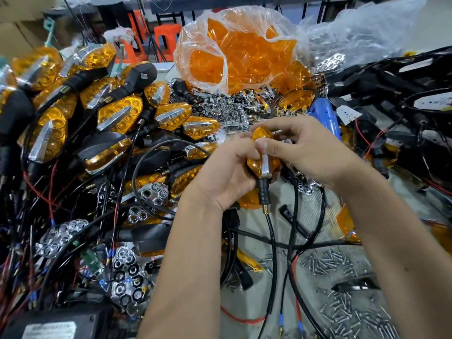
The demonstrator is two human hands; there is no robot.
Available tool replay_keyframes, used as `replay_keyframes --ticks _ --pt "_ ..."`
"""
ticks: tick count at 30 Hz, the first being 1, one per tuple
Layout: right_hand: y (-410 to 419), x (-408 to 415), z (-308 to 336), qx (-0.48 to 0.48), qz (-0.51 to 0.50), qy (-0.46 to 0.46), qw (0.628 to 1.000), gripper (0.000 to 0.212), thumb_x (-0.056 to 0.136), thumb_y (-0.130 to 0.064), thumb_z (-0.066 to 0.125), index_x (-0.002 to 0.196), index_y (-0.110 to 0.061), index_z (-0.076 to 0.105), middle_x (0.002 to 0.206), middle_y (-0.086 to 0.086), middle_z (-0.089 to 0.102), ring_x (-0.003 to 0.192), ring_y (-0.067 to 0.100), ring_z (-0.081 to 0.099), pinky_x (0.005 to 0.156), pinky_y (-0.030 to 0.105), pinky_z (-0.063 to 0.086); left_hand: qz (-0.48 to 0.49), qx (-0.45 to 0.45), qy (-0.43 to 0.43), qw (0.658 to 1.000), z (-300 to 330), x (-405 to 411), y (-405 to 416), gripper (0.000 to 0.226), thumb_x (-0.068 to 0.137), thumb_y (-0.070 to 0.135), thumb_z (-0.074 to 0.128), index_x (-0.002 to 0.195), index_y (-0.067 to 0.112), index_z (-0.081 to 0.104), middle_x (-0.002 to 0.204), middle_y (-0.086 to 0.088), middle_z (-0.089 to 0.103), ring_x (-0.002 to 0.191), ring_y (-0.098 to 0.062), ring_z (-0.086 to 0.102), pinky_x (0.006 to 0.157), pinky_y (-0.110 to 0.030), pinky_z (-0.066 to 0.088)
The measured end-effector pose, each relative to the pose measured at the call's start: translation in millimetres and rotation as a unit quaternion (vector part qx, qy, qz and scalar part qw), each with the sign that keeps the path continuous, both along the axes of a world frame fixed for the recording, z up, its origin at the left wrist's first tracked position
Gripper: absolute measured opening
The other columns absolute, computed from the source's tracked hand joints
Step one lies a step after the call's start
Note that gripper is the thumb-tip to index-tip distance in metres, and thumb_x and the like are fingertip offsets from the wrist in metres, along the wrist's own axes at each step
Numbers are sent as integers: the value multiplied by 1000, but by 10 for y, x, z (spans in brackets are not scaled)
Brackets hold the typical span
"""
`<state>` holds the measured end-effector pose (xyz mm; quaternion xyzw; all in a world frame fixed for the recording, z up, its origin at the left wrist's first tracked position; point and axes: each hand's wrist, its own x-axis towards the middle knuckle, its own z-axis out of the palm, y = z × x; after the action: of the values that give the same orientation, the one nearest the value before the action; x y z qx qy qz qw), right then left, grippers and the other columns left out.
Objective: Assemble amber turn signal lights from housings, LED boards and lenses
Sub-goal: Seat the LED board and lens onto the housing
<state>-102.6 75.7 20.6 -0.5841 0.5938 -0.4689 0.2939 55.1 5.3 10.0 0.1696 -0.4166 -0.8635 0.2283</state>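
Both hands hold one amber turn signal light (261,165) above the middle of the bench. Its lens faces me, with a chrome strip down the middle. A black stem (263,194) and wire hang from its lower end. My left hand (225,174) wraps the housing from the left, thumb on the lens. From the right, my right hand (310,152) pinches the upper end of the lens. The housing behind the lens is hidden by my fingers.
A pile of finished amber lights (117,116) fills the left. A clear bag of amber lenses (234,50) stands behind. Chrome reflectors (225,111) lie around it. A blue screwdriver (326,118) lies right of my hands. Black housings (403,94) are far right; loose screws (342,277) lower right.
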Motion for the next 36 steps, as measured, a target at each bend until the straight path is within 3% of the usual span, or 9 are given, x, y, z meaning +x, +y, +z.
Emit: replay_keyframes --ticks 3,6,9,13,18,23,26,29,36 --pt "33 -48 10 -22 35 -68 997 24 94 -18 74 118 -18 77 108 6 79 106 27 74 93 36 61 28 -89 -38 995 -36 -34 4 71 70 -8 63 134 13 39 112 -15 60 86 -19 69 70 -36 58" --pt "45 -96 15 -68 18 -101 992 30 87 -15 79 116 -14 77 109 9 79 104 30 75 93 39 61 63 -186 -91 976 -72 -81 -11 77 69 1 79 132 20 41 115 -13 59 91 -16 69 77 -33 58" --pt "47 -136 -1 -115 -22 -163 980 41 78 -15 82 117 -9 74 112 12 78 103 32 75 93 43 61 129 -255 -109 952 -100 -97 -35 59 73 20 84 123 23 52 114 -7 63 94 -13 70 83 -32 56" --pt "55 -167 -15 -156 -27 -219 963 42 79 -9 81 120 -7 72 119 17 75 107 38 71 94 46 58 180 -357 -149 904 -140 -82 -78 41 80 46 82 110 23 64 108 -4 69 105 -25 69 94 -49 58" --pt "37 -166 -9 -168 -1 -263 950 39 79 -7 79 117 -8 68 121 17 73 106 29 68 88 36 58 220 -433 -102 868 -80 -101 -43 22 88 30 80 103 19 70 91 6 73 87 -16 71 78 -49 62" --pt "46 -184 -27 -131 45 -251 958 42 85 -3 71 127 -8 63 132 13 70 118 28 67 95 34 55 231 -445 -88 861 -108 -77 -78 28 92 20 77 118 10 75 94 6 76 89 -15 71 79 -43 59" --pt "54 -206 -10 -131 35 -216 967 44 85 -5 74 127 -1 64 132 14 70 119 30 67 95 33 55 223 -444 -75 864 -134 -86 -90 37 92 15 74 129 7 71 105 -4 77 100 -24 73 92 -53 59" --pt "69 -191 -18 -143 24 -202 969 42 83 -5 77 123 0 67 129 16 71 114 30 69 95 34 56 236 -439 -77 863 -154 -101 -98 42 90 16 76 130 3 70 114 -13 75 109 -33 71 96 -60 55" --pt "49 -242 -79 -166 64 -209 962 35 85 -4 74 119 -2 66 126 13 72 119 29 67 96 34 55 261 -465 -70 843 -131 -82 -89 44 86 13 81 127 0 71 111 -13 72 101 -23 68 89 -46 56"
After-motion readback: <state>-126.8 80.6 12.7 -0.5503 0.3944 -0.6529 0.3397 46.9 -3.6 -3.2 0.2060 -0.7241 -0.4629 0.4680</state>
